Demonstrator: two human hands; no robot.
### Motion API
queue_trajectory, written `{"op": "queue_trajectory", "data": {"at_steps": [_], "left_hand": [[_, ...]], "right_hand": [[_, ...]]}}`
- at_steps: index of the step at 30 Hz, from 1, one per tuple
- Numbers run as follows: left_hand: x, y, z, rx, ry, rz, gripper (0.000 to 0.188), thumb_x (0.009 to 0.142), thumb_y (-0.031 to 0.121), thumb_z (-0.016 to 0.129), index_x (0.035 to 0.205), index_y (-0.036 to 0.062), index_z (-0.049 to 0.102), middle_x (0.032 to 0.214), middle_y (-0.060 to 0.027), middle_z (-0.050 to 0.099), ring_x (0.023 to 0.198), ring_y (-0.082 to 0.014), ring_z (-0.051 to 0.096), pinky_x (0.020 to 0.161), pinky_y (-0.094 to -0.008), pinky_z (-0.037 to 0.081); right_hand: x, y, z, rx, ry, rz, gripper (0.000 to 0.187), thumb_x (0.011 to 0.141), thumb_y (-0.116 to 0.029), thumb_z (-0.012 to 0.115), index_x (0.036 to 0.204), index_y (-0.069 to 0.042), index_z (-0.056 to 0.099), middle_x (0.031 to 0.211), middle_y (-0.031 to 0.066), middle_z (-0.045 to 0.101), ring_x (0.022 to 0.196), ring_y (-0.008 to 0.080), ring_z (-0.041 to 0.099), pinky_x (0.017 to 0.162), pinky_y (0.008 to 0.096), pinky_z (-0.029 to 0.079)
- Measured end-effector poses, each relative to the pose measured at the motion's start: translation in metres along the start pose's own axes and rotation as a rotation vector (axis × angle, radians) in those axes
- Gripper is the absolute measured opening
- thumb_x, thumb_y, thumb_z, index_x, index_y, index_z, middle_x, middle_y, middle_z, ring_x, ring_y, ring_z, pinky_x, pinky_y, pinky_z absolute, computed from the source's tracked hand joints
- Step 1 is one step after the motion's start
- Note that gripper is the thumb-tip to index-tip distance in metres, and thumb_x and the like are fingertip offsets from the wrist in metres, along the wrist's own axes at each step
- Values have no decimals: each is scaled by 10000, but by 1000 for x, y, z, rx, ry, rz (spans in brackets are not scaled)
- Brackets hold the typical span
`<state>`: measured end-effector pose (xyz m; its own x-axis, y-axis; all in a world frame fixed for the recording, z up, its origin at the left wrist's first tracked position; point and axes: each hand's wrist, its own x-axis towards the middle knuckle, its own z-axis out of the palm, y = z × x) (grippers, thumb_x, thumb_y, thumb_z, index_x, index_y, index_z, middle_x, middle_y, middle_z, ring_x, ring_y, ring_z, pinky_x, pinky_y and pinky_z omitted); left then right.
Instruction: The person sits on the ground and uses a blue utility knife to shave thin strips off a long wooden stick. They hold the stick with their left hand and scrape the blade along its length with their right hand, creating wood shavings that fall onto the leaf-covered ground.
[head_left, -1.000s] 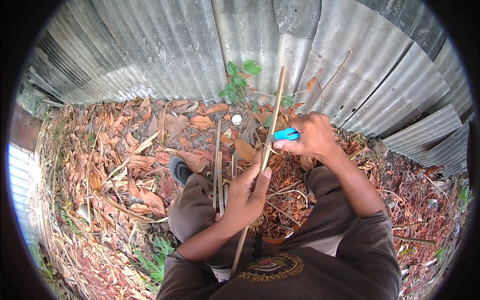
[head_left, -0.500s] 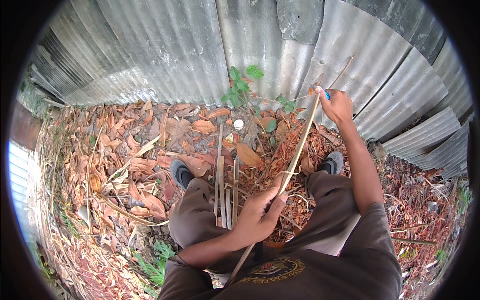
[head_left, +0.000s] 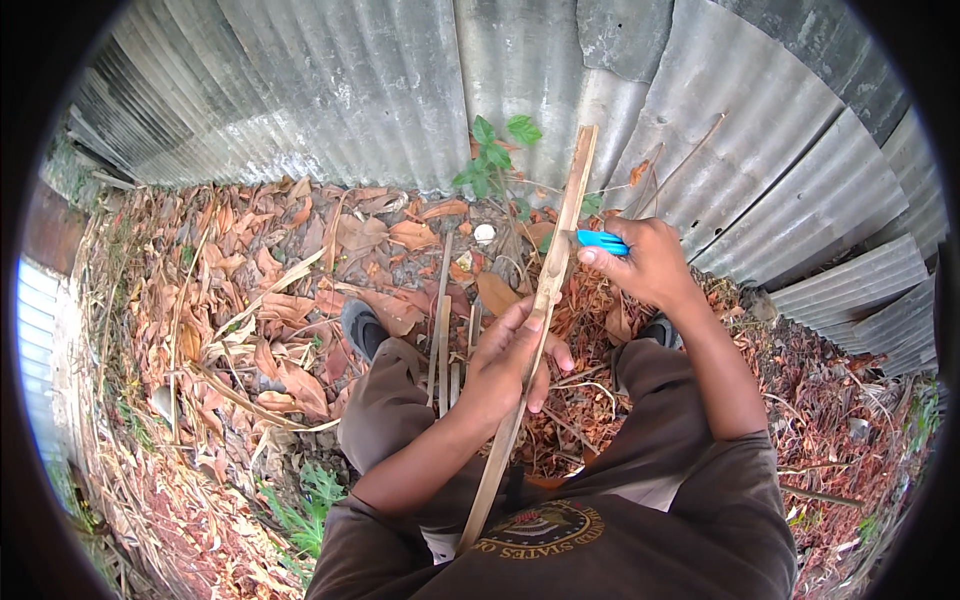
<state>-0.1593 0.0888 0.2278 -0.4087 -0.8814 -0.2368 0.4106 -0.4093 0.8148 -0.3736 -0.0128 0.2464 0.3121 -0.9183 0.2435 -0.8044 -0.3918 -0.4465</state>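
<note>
A long split bamboo strip [head_left: 562, 225] slants from my lap up toward the metal wall, its pale inner side facing up. My left hand [head_left: 505, 365] is closed around its middle, thumb on top and the fingertips showing on the right side. In my closed right hand [head_left: 647, 262] is a blue-handled knife [head_left: 602, 242]. Its short blade meets the strip's right edge near the upper part; how far it cuts in is too small to tell. Several narrower strips [head_left: 441, 335] stand or lean between my legs.
A corrugated metal fence [head_left: 330, 95] rises just beyond the strip. Dry brown leaves [head_left: 290, 330] cover the ground. A small green plant [head_left: 490, 160] grows by the fence, and a thin dry stem [head_left: 690, 155] leans there. My shoes [head_left: 365, 328] flank the strips.
The bamboo strip has turned to show its broad inner face and stands more upright. My right hand with the knife has come down and left from near the strip's far end.
</note>
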Motion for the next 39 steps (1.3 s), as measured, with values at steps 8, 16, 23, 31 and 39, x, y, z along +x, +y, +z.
{"op": "queue_trajectory", "data": {"at_steps": [8,16,23,31,39], "left_hand": [[7,-5,3,118,72,-2,364,1042,264,382,1312,24,432,756,-60,551,384,-51,419,356,-178,337],[6,-3,3,198,74,-2,379,1045,249,378,1367,51,413,745,-35,527,378,-35,400,356,-179,328],[-4,-3,9,295,111,14,351,1040,208,397,1358,72,456,686,22,484,460,-15,379,426,-180,317],[-2,-7,6,314,117,51,307,1033,186,413,1285,31,495,670,32,466,532,-22,380,473,-203,316],[-11,-21,7,423,57,95,370,1039,218,392,1375,67,424,683,24,455,429,-8,341,391,-177,268]], "right_hand": [[-9,-5,5,-156,-7,-131,633,744,-699,616,607,-81,632,505,117,540,507,350,582,495,437,453],[-11,-2,15,-178,17,-136,620,738,-694,629,607,-88,636,500,103,538,491,340,575,485,427,450],[-5,-2,14,-245,76,-93,646,735,-712,615,590,-83,615,455,110,501,468,338,565,470,429,441],[7,11,22,-248,189,-190,668,721,-741,599,590,-87,636,461,111,520,471,334,578,467,430,450],[30,43,12,-309,191,98,721,740,-781,532,608,-86,672,488,139,558,531,346,619,521,437,493]]}}
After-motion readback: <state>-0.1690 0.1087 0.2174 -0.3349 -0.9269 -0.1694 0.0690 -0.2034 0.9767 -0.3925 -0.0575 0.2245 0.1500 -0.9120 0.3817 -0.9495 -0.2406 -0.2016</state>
